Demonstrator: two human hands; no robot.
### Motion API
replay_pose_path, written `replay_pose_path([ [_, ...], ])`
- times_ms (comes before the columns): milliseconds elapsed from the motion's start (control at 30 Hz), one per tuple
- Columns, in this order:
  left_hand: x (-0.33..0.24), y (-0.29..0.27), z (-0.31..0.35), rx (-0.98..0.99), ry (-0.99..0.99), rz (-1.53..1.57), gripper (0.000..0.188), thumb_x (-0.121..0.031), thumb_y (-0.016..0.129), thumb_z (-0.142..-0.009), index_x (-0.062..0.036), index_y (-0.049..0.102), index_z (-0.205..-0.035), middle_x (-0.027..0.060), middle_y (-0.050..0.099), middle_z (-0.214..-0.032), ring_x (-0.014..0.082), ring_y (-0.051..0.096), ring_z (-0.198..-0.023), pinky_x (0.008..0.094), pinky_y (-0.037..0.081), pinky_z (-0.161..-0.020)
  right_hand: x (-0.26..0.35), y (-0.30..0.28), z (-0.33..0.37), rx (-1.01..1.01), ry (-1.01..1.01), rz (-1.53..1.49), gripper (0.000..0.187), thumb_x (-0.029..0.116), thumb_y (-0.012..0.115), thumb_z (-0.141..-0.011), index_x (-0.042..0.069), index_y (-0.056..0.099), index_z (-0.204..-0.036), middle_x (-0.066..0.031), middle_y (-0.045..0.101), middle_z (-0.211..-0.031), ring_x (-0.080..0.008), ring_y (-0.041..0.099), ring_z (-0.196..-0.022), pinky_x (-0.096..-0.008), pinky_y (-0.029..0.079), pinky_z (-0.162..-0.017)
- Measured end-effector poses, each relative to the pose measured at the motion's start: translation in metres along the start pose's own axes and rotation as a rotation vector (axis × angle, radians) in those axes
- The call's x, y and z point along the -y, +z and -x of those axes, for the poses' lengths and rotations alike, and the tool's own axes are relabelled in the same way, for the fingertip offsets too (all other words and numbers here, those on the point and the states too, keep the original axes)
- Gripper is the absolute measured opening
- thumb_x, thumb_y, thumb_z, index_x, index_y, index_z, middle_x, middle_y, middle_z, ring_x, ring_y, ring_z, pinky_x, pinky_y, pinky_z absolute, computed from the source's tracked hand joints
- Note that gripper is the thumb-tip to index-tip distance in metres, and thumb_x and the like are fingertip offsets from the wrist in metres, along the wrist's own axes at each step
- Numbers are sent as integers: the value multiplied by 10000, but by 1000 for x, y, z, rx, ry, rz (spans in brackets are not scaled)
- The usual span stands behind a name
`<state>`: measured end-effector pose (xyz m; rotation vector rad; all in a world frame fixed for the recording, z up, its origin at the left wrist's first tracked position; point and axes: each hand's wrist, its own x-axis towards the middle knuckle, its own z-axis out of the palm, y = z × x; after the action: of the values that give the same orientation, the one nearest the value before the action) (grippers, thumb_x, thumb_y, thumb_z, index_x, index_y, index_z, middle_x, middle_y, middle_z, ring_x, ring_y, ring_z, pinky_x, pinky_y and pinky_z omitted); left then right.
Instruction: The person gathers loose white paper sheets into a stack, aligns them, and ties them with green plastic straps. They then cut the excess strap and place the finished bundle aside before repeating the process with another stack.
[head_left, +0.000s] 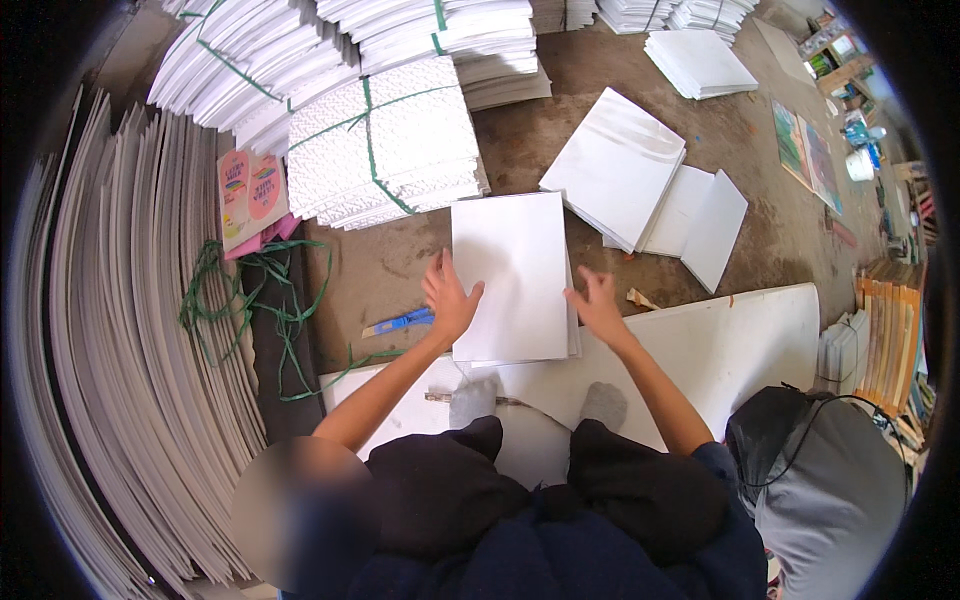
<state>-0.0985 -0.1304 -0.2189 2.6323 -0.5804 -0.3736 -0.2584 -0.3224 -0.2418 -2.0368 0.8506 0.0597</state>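
Observation:
A stack of white rectangular boards or sheets [508,280] lies in front of my feet, its lower layers showing a little at the right and near edges. At its left edge is my left hand [452,298], fingers stretched and thumb apart, over or against the side. My right hand [597,302] is at the right edge, fingers apart and loosely bent. Neither hand grips anything that I can see; whether the fingertips touch the stack is hard to tell. Beside my left hand lies a blue utility knife [405,321], partly hidden by that hand and wrist.
Bundles of white sheets tied with green twine [385,140] stand beyond, at the left. Tall grey boards [150,330] line the left side, near tangled green twine [265,290]. Another white stack [620,165] lies ahead right. A large white board [720,335] spreads under my feet.

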Motion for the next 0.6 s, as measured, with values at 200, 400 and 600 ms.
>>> replay_pose_path([
  [200, -82, 4, -77, 169, 659, 292, 710, -177, 635, -724, 47, 253, -1279, 237, 284, -1242, 393, 292, -1134, 439, 278, -966, -27, -66, -63, -423, 192, -327, 467, 200, 524, -811, -65, 408, -1177, -254, 428, -1155, -338, 437, -1072, -383, 349, -904],
  [400, -111, 72, -186, 403, 407, 140, 665, -386, 536, -800, 123, 345, -1184, 330, 402, -1144, 445, 433, -1028, 471, 354, -889, -7, -67, -77, -413, 255, -591, 421, 107, 487, -795, -85, 413, -1162, -222, 492, -1143, -282, 491, -1038, -343, 374, -875],
  [600, -147, 85, -213, 438, 282, 74, 664, -501, 542, -762, 91, 496, -1059, 340, 432, -1112, 427, 447, -1054, 442, 370, -890, -21, -84, -82, -468, 428, -754, 490, 231, 530, -823, -75, 392, -1180, -188, 488, -1125, -252, 477, -1039, -320, 365, -885],
])
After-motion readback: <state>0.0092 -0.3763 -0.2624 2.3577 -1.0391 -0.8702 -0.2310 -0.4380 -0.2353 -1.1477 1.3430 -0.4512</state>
